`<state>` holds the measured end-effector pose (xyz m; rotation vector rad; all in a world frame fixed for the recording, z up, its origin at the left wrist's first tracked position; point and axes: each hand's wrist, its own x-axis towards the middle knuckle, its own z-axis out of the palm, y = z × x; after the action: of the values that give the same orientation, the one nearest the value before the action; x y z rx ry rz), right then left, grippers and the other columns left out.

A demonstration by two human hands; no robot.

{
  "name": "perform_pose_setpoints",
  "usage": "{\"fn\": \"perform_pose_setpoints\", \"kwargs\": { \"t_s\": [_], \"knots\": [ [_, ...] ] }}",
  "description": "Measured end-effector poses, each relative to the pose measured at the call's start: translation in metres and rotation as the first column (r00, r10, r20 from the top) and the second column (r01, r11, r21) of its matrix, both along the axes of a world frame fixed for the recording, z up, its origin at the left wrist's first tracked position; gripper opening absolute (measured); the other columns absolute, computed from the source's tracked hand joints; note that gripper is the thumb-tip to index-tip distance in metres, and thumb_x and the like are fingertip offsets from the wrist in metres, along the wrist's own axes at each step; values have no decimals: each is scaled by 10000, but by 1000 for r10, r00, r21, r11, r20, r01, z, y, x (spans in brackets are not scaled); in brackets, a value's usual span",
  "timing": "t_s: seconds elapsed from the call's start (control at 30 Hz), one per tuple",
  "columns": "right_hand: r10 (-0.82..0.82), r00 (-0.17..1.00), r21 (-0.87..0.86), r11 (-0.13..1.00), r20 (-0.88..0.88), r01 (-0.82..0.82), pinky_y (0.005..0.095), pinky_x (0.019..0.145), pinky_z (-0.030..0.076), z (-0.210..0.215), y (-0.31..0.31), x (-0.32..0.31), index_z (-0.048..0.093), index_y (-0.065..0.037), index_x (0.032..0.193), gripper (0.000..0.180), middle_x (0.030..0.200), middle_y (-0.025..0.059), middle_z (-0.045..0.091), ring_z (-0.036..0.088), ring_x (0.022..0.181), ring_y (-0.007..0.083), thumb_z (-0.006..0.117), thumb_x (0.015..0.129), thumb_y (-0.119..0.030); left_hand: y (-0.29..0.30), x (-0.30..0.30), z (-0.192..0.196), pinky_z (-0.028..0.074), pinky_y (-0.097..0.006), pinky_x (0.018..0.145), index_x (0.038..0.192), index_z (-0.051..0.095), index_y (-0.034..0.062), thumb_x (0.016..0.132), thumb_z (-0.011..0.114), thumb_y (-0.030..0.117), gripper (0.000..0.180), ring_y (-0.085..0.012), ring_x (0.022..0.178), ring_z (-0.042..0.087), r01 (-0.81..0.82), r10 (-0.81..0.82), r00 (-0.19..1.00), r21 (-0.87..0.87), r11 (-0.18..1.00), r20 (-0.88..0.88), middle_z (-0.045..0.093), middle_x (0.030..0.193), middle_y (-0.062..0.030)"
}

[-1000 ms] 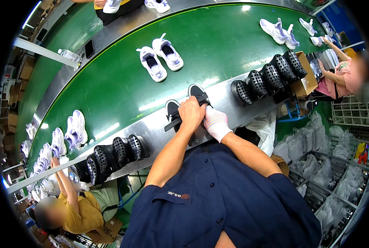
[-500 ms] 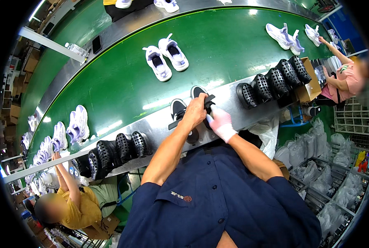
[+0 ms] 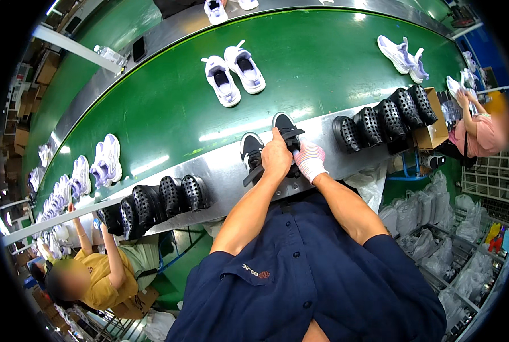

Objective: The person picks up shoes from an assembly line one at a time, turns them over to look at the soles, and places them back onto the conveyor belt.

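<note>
Two black sneakers with white soles stand side by side on the metal ledge in front of me. My bare left hand [image 3: 276,155] is closed over the near part of the right sneaker [image 3: 284,122], with its index finger pointing along the shoe; its other fingertips are hidden. My right hand [image 3: 310,161], in a striped white-and-pink glove, grips the same shoe from its right side. A black strap [image 3: 292,135] crosses that shoe just beyond my hands. Left of my left hand is the other sneaker [image 3: 251,146], with a loose black strap [image 3: 253,176] at its near end.
Perforated black shoe-shaped forms line the ledge, a left group [image 3: 147,205] and a right group [image 3: 389,118]. White-and-lilac sneakers [image 3: 222,81] stand on the green belt [image 3: 169,119]. Co-workers in yellow [image 3: 109,282] and pink [image 3: 482,135] work at either side. A carton [image 3: 432,135] sits right.
My gloved hand has shifted from near the strap to the shoe's right side. My left hand has turned, its index finger now straighter. The co-worker in pink now has both hands at a white shoe.
</note>
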<state>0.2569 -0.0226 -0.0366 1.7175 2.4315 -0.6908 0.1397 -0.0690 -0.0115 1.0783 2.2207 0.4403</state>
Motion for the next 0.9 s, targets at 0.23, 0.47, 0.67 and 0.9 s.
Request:
{"fn": "perform_pose_setpoints", "kwargs": {
  "t_s": [0.23,0.47,0.67,0.9],
  "knots": [
    [80,996,11,997,-29,-80,530,816,549,-8,3,9,670,-70,1059,271,933,225,720,691,914,434,686,828,-211,-9,-4,-7,572,-509,841,1477,382,-38,845,641,25,686,-432,920,728,97,-98,995,128,987,7,731,944,-272],
    [67,998,-21,998,10,-67,506,869,550,3,1,-1,700,-50,1007,251,986,219,728,697,959,418,707,828,-226,-7,10,-1,575,-527,800,1456,409,-39,830,651,37,675,-439,891,721,15,-13,999,58,998,-50,711,954,-279],
    [86,993,60,994,83,-91,493,828,570,-9,9,11,731,-60,932,265,925,218,734,714,912,404,724,832,-305,-101,0,60,481,-474,948,1418,489,-12,820,753,141,672,-399,1070,580,191,40,937,603,774,-347,610,1206,-214],
    [244,969,-34,969,32,-243,525,856,541,5,-2,4,706,-11,951,297,951,256,712,686,956,443,706,834,-284,-120,5,-29,473,-498,988,1447,454,-54,824,715,186,717,-466,1090,569,-294,245,950,287,912,194,570,1141,-293]
  ]
}}
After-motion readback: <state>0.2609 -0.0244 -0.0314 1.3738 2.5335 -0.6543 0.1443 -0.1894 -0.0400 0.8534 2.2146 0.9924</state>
